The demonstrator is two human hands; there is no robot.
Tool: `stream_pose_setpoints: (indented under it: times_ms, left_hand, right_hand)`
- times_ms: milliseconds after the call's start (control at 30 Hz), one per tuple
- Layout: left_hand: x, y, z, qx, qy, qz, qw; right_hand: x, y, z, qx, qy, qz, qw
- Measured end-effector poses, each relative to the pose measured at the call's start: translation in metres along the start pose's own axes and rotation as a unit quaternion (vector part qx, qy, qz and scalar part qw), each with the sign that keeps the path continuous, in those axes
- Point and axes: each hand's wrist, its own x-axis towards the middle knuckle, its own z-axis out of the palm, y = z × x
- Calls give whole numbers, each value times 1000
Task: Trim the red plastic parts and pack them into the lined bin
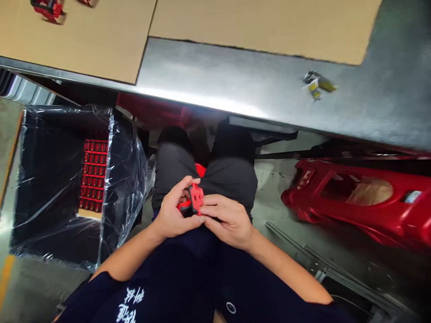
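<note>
Red plastic part [195, 198] is grasped over the lap [229, 184] by L hand [175, 208] and R hand [227, 220] (fingers curled round it, neither released). Steel bench [256, 76] w/ cardboard sheet [84, 40] is ahead; film-wrapped black crate [43, 188] of red parts [94, 175] is at left.

1. Plastic part [195, 199], near, centre: bright red, with black beneath.
2. Moulded housing [323, 193], right: glossy red.
3. Cardboard sheets [84, 45], far: plain tan.
4. Steel tabletop [235, 76], far: mottled silver-grey.
5. Bin [47, 179], left: black, holding red items [94, 175] in rows.
6. Shirt [175, 282], near: navy, white lettering.
7. Trousers [232, 179], centre: charcoal grey.
</note>
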Motion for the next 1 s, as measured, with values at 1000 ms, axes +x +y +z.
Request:
stream_pose_setpoints:
  times_ms: [1000]
  left_hand:
    - [15,14,-10,20,22,189,981]
  right_hand:
    - [15,-54,-87,-253,-72,-121,957]
